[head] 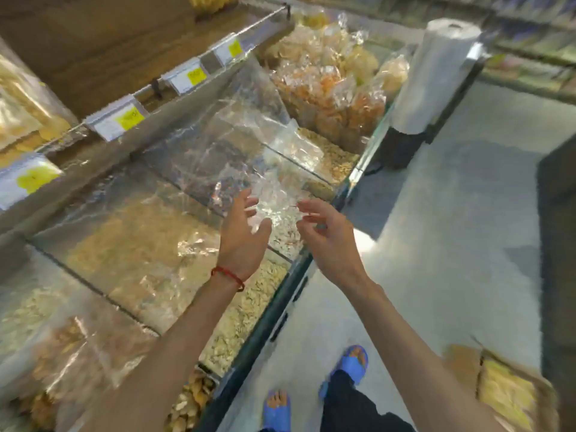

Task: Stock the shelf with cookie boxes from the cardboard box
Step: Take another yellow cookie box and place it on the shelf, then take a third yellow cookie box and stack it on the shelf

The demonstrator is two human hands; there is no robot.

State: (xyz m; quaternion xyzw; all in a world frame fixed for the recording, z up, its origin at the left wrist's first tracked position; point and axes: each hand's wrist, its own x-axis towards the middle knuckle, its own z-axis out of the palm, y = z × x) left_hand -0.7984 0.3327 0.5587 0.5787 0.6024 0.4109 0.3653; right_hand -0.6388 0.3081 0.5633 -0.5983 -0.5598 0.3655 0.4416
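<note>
As both stretch forward | left hand (244, 227): fingers spread | right hand (325, 235): fingers spread, loosely bent

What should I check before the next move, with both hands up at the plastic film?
1. Left hand empty: ok, fingers spread.
2. Right hand empty: ok, fingers relaxed.
3. Plastic film lifted clear: not ok, it lies draped ahead of both hands.
4. Cardboard box located: ok, open on the floor at the right.
5. Room on the shelf: cannot tell, too blurred.
</note>
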